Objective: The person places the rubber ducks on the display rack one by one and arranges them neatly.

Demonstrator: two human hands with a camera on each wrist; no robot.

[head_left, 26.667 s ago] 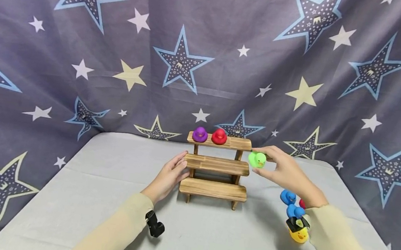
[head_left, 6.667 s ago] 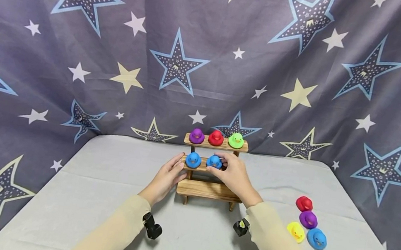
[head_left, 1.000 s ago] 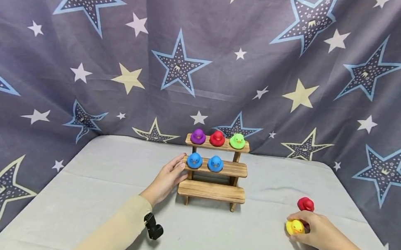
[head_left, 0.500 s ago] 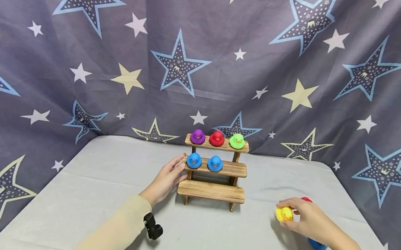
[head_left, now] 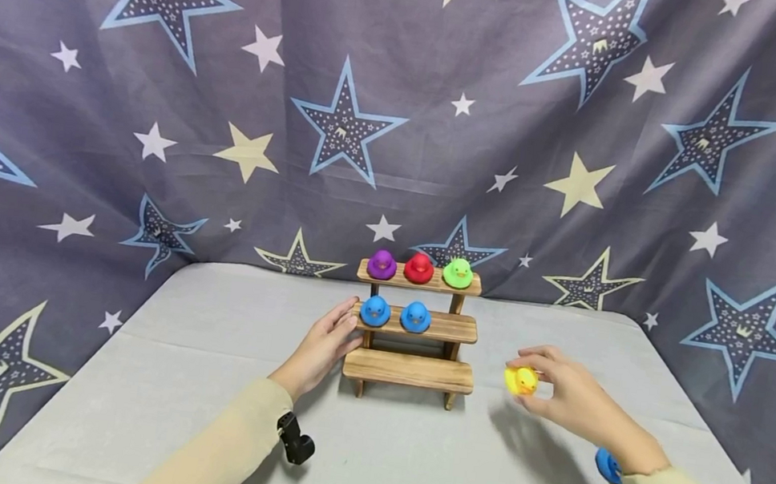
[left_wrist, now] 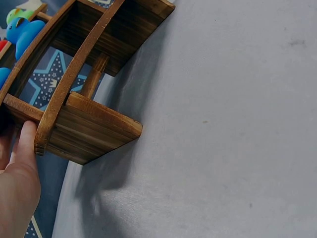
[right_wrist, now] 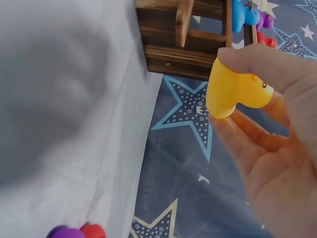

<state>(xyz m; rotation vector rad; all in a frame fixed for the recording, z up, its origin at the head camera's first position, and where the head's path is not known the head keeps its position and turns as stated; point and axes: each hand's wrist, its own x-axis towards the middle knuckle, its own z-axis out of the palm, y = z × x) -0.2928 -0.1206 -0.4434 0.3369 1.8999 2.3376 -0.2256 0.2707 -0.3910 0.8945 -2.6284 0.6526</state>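
Right hand (head_left: 567, 391), half-curled, pinching yellow duck (head_left: 522, 380)

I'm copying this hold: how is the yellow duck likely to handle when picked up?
The yellow duck is probably light, since the right hand holds it up between thumb and fingertips. Its smooth surface may feel slightly slippery. It seems likely to keep its shape, as no dent shows where the thumb touches.

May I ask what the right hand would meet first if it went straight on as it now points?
Probably the right end of the middle wooden shelf, met first by the yellow duck that the right hand holds, though depth is hard to judge.
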